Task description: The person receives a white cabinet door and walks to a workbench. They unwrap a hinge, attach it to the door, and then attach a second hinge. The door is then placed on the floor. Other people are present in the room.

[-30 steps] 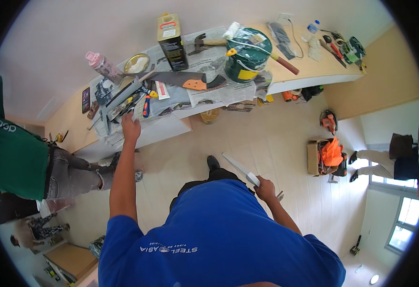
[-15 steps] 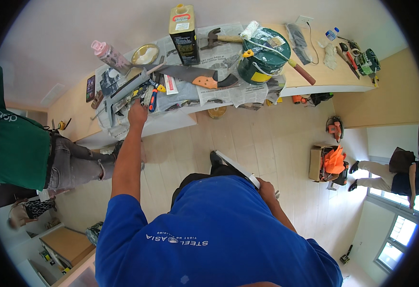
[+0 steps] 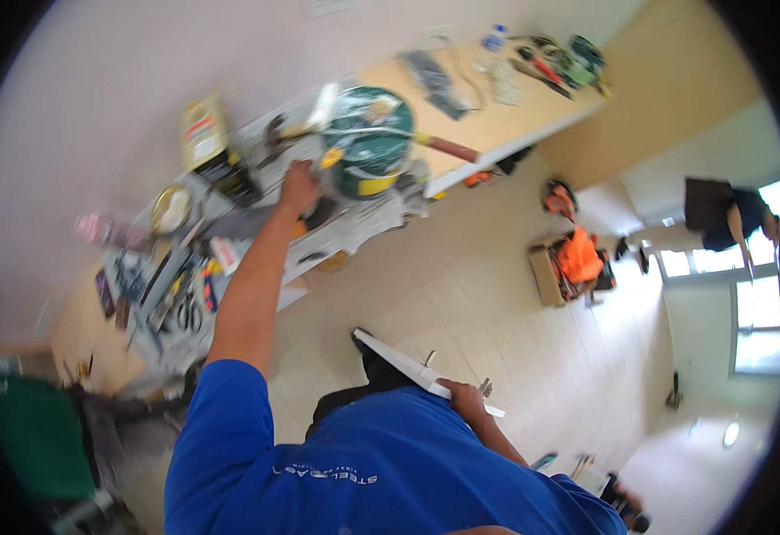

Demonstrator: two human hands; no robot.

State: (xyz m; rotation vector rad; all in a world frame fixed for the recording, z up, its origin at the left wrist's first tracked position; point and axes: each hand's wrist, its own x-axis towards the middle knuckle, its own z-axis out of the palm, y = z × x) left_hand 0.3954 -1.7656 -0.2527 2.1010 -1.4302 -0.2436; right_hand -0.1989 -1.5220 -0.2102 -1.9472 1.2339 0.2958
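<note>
My left hand point(image 3: 299, 185) reaches over the newspaper-covered counter, just left of a green bucket point(image 3: 368, 134). It is smeared by motion, so I cannot tell whether its fingers hold anything. Close beyond it lies a claw hammer point(image 3: 274, 143), its handle running toward the bucket. Partly under my left wrist is a broad grey blade point(image 3: 240, 223) with an orange and black handle. Low at my waist, my right hand point(image 3: 468, 401) is closed around a long, narrow white panel point(image 3: 403, 361) with metal hinge-like fittings along one side.
A paint roller point(image 3: 323, 109) lies by the bucket. At the counter's left are a can point(image 3: 216, 147), a pink bottle point(image 3: 114, 234) and scissors point(image 3: 189, 314). A box with orange cloth point(image 3: 579, 256) stands on the floor. People stand at left and right point(image 3: 715, 214).
My left hand has left the tools at the counter's left and moved right toward the hammer and bucket. The view has turned. My right hand keeps the white panel.
</note>
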